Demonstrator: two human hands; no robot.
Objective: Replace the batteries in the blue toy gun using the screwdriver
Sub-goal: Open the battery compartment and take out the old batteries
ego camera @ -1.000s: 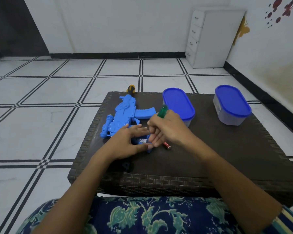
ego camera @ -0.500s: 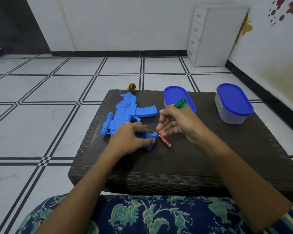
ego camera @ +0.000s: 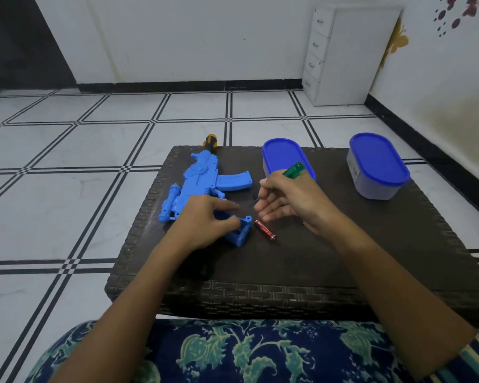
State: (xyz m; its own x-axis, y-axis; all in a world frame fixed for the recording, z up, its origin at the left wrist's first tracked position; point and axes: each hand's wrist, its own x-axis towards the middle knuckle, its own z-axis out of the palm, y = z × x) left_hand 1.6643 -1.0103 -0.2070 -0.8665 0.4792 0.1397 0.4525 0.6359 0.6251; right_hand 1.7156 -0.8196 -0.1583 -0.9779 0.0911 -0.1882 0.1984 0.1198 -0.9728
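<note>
Mid-swap: my left hand [ego camera: 205, 221] grips the toy gun [ego camera: 202, 175], right hand [ego camera: 291, 201] holds the screwdriver [ego camera: 294, 170]; next I'd fit the battery [ego camera: 264, 230].

Lifted the right hand [ego camera: 291, 199] with the screwdriver [ego camera: 295, 170] up and away from where the left hand [ego camera: 202, 221] holds the toy gun [ego camera: 202, 178].

Most of screwdriver [ego camera: 294, 170] shaft inside right grip [ego camera: 288, 200], tip below it indistinct; blue toy gun [ego camera: 202, 178] rear beneath left grip [ego camera: 205, 225].
</note>
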